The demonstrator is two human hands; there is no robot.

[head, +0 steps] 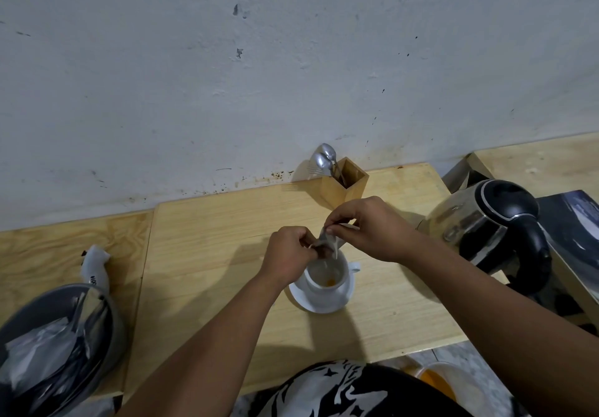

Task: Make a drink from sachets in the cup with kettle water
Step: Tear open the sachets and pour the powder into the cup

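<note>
Centrally, fingertips: pinched on a small sachet [328, 241], held just above the cup.
Left hand [290, 256]: fingers curled tight on the sachet's near-left end.
Right hand [366, 228]: thumb and forefinger closed on the far-right end.
Sachet: tilted over the cup's mouth; pale stream below it, blurred.
Cup [325, 278]: white, upright on a white saucer [319, 303]; orange patch inside.
Kettle [489, 222]: right of the cup, apart from it.
Spoons [324, 160]: in a wooden holder [345, 183], far side, against the wall.
Table [210, 238]: pale wood.
</note>
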